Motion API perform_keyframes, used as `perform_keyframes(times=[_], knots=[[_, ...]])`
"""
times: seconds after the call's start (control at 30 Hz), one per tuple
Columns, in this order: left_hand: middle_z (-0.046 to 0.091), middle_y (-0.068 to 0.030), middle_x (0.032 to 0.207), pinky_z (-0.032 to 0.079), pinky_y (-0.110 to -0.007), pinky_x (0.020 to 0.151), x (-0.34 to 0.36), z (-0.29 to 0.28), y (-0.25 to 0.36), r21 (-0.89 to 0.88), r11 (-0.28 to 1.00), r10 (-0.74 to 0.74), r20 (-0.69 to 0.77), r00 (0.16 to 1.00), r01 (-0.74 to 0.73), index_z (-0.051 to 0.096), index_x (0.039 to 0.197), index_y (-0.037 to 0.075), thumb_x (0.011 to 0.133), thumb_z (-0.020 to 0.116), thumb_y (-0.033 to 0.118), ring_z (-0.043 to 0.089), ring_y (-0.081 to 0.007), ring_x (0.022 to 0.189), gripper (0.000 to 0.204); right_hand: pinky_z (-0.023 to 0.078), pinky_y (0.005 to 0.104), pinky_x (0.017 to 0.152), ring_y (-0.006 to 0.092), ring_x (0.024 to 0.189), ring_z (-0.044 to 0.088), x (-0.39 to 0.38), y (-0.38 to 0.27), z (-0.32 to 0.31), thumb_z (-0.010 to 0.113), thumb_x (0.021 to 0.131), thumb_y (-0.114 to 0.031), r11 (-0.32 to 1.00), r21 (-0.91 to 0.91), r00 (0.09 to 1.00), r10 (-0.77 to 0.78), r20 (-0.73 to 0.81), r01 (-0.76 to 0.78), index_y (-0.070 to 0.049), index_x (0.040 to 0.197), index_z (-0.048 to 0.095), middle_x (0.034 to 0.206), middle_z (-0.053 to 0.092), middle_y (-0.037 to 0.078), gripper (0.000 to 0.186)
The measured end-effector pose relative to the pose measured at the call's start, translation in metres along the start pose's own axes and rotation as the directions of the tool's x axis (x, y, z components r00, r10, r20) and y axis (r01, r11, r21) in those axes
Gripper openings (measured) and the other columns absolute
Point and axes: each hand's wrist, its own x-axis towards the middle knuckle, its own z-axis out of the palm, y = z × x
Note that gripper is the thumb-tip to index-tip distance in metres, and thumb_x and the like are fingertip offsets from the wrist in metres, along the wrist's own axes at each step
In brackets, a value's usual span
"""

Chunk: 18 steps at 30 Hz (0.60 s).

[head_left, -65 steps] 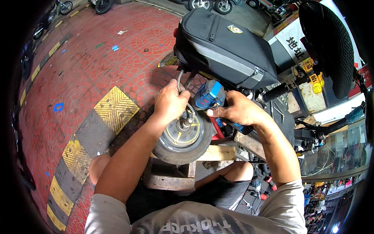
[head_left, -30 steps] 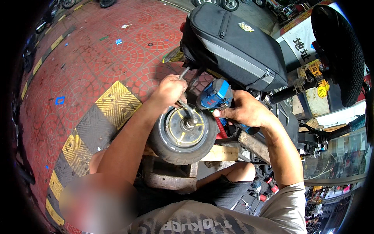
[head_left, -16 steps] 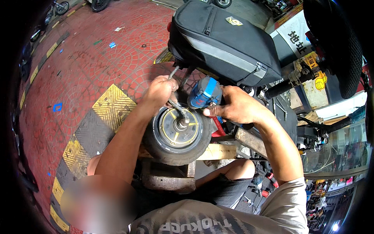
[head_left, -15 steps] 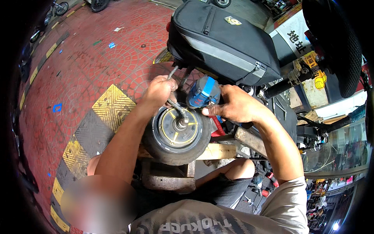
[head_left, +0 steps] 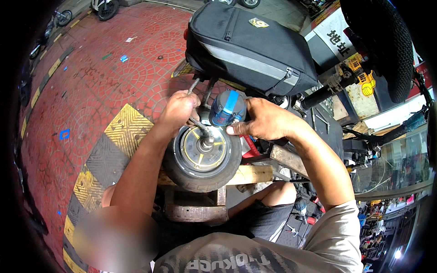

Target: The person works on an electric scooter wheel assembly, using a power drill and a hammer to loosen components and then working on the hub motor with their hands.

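Observation:
A small wheel with a black tyre (head_left: pixel 202 183) and a round hub (head_left: pixel 189 152) marked in yellow lies in front of me, its axle (head_left: pixel 207 143) pointing up. From the axle runs a grey cable (head_left: pixel 195 122), and my left hand (head_left: pixel 180 109) is closed around it at the wheel's far left. My right hand (head_left: pixel 263 119) grips a blue and dark cordless power tool (head_left: pixel 230 105) over the far side of the wheel. Bright light falls on the hub beside the tool. The tool's working end is hidden beneath its body.
Under the wheel are a wooden plank (head_left: pixel 250 175) and a worn wooden stool (head_left: pixel 195 214). A black bag (head_left: pixel 255 50) on a scooter rises just beyond my hands. Tools, including a power tool (head_left: pixel 301 207), lie at lower right. A yellow-and-black ramp (head_left: pixel 109 157) runs along the left.
The view has shifted slightly, so the scene sits a little further left. Both hands keep their holds on the cable and the power tool, and light now shows on the hub.

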Motion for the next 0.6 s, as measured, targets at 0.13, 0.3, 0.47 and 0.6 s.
perform_keyframes(times=[0.13,0.3,0.47,0.6], knots=[[0.061,-0.0094,0.071,0.049,-0.037,0.052,-0.0012,0.0003,0.0005,-0.008,1.000,-0.009,0.005,1.000,0.009,0.064,0.092,0.004,0.094,0.057,0.018,0.060,-0.0203,0.056,0.016,0.055,0.0428,0.099,0.0232,0.102,0.073,0.0023,0.0009,-0.0004,0.090,0.093,-0.046,1.000,0.003,1.000,-0.002,0.006,0.002,0.001,0.128,0.073,0.107,0.082,0.018,0.060],[0.061,-0.0081,0.073,0.049,-0.037,0.052,-0.0004,0.0012,-0.0014,-0.026,1.000,-0.011,-0.013,1.000,0.011,0.064,0.094,0.003,0.094,0.058,0.019,0.060,-0.0196,0.057,0.016,0.055,0.0428,0.100,0.0233,0.102,0.073,0.0062,0.0073,0.0028,0.090,0.093,-0.047,0.999,-0.001,0.999,-0.034,0.000,0.034,0.001,0.127,0.074,0.107,0.082,0.017,0.061],[0.061,-0.0085,0.074,0.051,-0.037,0.054,0.0022,-0.0001,-0.0029,-0.016,1.000,-0.022,0.007,1.000,0.023,0.064,0.095,0.003,0.095,0.058,0.019,0.062,-0.0200,0.060,0.017,0.056,0.0432,0.100,0.0249,0.103,0.074,0.0054,0.0066,0.0031,0.090,0.093,-0.049,1.000,-0.005,1.000,-0.029,-0.009,0.029,0.001,0.126,0.074,0.106,0.082,0.018,0.062],[0.064,-0.0113,0.076,0.052,-0.037,0.057,0.0007,0.0007,-0.0029,0.032,0.999,-0.034,-0.027,0.999,0.035,0.066,0.100,0.002,0.096,0.059,0.021,0.063,-0.0213,0.063,0.021,0.056,0.0437,0.099,0.0263,0.104,0.075,0.0060,0.0028,0.0020,0.090,0.092,-0.050,0.997,-0.051,0.998,0.059,0.004,-0.059,0.001,0.126,0.074,0.106,0.082,0.019,0.062]])
